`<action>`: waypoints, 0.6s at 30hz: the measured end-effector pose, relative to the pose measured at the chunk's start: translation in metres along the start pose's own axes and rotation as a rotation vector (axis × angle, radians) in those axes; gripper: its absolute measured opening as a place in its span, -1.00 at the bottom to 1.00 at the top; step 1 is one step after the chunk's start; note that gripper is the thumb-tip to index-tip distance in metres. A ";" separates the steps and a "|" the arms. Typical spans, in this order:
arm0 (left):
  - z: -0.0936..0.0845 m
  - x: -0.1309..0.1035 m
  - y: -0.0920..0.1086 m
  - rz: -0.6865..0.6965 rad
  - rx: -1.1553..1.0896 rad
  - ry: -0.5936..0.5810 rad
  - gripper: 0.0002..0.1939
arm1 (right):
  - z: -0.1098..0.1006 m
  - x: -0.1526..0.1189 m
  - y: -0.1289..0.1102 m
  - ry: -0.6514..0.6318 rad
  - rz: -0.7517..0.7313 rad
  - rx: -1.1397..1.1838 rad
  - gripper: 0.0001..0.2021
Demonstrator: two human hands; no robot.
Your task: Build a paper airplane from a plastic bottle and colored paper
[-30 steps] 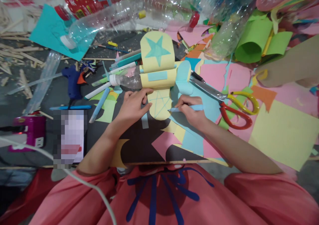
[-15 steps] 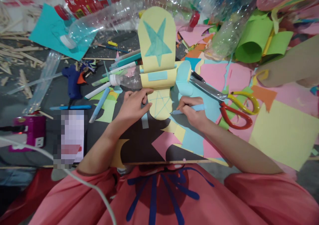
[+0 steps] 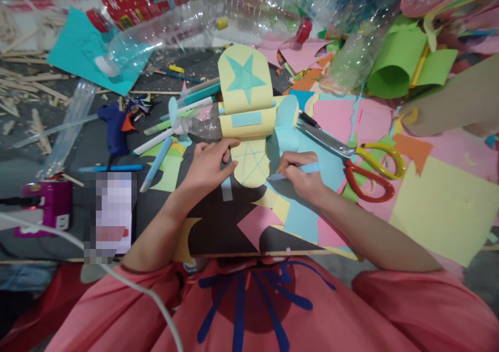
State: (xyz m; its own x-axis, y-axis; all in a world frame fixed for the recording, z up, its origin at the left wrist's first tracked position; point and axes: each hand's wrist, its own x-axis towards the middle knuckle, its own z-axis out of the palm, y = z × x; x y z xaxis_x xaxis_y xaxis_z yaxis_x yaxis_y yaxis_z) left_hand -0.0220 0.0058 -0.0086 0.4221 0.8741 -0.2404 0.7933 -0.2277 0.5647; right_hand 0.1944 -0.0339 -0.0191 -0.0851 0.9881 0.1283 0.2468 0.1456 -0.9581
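A clear plastic bottle (image 3: 202, 123) lies sideways, wrapped in a yellow paper band with a light blue strip. Yellow rounded paper wings stick out on both sides. A filled blue-green star (image 3: 246, 76) marks the far wing (image 3: 228, 63); the near wing (image 3: 249, 178) bears a star in outline only. Light blue paper tail pieces (image 3: 287, 118) sit at the bottle's right end. My left hand (image 3: 208, 165) rests with fingers apart, index fingertip on the near wing's inner edge, thumb at its left side. Closed round a light blue marker (image 3: 310, 168), my right hand (image 3: 302, 175) holds its tip by that wing's right edge.
Scissors (image 3: 343, 154) with red and yellow handles lie right of my right hand. Several markers (image 3: 156, 165), a blue glue gun (image 3: 115, 128) and a phone (image 3: 115, 211) are on the left. Plastic bottles (image 3: 156, 35) and a green paper roll (image 3: 397, 61) stand farther back, amid paper scraps.
The far wing has tipped, its top edge now lower in view. At the bottle's cap a light blue paper piece shows more broadly. Both hands stay almost where they were.
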 end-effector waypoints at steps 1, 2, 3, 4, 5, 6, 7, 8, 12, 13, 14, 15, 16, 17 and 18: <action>0.000 0.000 0.000 0.003 -0.001 0.002 -0.61 | -0.001 0.000 0.000 0.013 -0.013 0.017 -0.85; 0.000 0.000 -0.001 0.005 -0.002 0.003 -0.61 | -0.002 0.000 0.000 0.036 -0.028 0.035 -0.86; 0.000 0.000 -0.001 0.007 -0.002 0.003 -0.61 | -0.003 0.000 0.001 0.058 -0.042 0.049 -0.86; 0.001 0.000 -0.001 0.008 -0.001 0.002 -0.61 | -0.003 0.000 0.001 0.068 -0.052 0.052 -0.86; 0.001 0.000 -0.002 0.008 0.000 0.000 -0.61 | -0.004 0.000 0.001 0.066 -0.059 0.043 -0.85; 0.001 0.001 -0.002 0.007 0.001 0.001 -0.61 | -0.003 0.000 0.002 0.051 -0.063 0.029 -0.84; 0.001 0.001 -0.002 0.007 0.002 -0.001 -0.60 | -0.003 0.001 0.002 0.024 -0.070 0.013 -0.84; 0.001 0.001 -0.002 0.007 0.003 -0.001 -0.60 | -0.002 0.001 0.003 -0.009 -0.081 -0.002 -0.85; 0.000 0.000 -0.001 0.009 0.007 -0.005 -0.58 | 0.004 0.001 0.007 -0.130 -0.110 -0.026 -0.83; 0.000 0.000 -0.001 0.008 0.008 -0.005 -0.58 | 0.005 0.001 0.007 -0.163 -0.101 -0.030 -0.81; 0.000 0.000 0.000 0.007 0.010 -0.003 -0.58 | 0.006 0.001 0.008 -0.195 -0.091 -0.032 -0.79; 0.000 0.000 0.000 0.005 0.012 -0.002 -0.58 | 0.007 0.002 0.009 -0.225 -0.081 -0.034 -0.78; 0.000 0.001 0.001 0.003 0.014 -0.003 -0.58 | 0.007 0.002 0.009 -0.251 -0.074 -0.039 -0.76; 0.000 0.001 0.001 0.001 0.017 -0.005 -0.57 | 0.008 0.002 0.009 -0.270 -0.070 -0.046 -0.76; 0.000 0.001 0.001 -0.002 0.021 -0.008 -0.57 | 0.009 0.003 0.009 -0.284 -0.070 -0.051 -0.75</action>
State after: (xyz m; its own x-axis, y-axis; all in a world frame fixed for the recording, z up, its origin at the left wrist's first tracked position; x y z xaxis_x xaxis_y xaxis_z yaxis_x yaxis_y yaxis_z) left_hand -0.0204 0.0062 -0.0083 0.4239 0.8713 -0.2474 0.8030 -0.2352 0.5477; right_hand 0.1878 -0.0302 -0.0299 -0.3686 0.9230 0.1102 0.2784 0.2227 -0.9343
